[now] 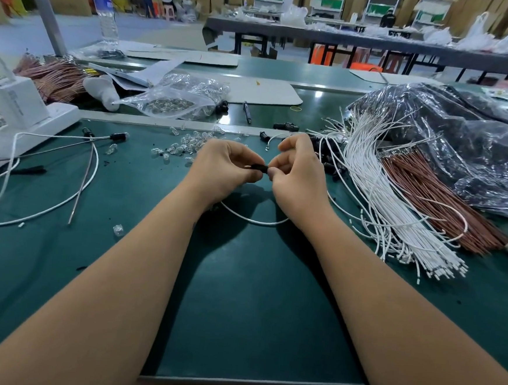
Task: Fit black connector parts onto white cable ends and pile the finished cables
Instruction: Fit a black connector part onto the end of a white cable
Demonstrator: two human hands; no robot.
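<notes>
Grip, left: my left hand (223, 167) pinches the black connector (257, 168).
Grip, right: my right hand (298, 177) pinches the connector's other end.
Cable: white cable (253, 220) loops below my wrists, above the green bench (238, 297).
Stock: white cables (377, 196) heaped right.

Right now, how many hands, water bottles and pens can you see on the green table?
Hands: 2, left hand and right hand, both pinching one black connector part
Water bottles: 1, the water bottle
Pens: 1, the pen
Total: 4
</notes>
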